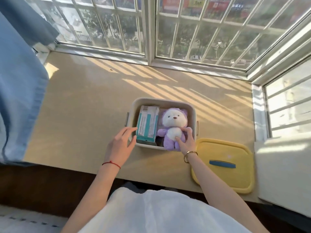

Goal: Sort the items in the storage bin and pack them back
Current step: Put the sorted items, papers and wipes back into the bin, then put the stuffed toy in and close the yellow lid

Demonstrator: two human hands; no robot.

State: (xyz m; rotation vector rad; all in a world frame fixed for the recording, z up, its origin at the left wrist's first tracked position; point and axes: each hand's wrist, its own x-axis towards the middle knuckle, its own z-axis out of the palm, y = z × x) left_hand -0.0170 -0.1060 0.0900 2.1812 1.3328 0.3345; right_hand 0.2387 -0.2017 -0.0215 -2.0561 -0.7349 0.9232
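One cream storage bin (191,113) sits at the centre of the frame on the beige bench (80,101) below the window. Two items show clearly inside it: one teal-and-white package (148,125) standing along the left side, and one purple-and-white plush toy (173,125) lying face up on the right side, its feet reaching the bin's near rim. Something dark lies beneath them at the bin's near edge, too hidden to tell what.

The left hand (120,145) hovers at the bin's lower left corner, its fingers (129,132) spread apart and relaxed, the tips just beside the package's near corner; contact cannot be told. One red string circles that wrist. The right hand (187,140) rests on the plush toy, its fingers curled round the toy's right arm and side with the thumb pressed on the belly. That wrist wears thin gold bracelets.

One yellow lid (223,179) with a single blue handle (222,163) lies flat on the bench at lower right, just beside the bin. A blue curtain (18,98) hangs at the left edge.
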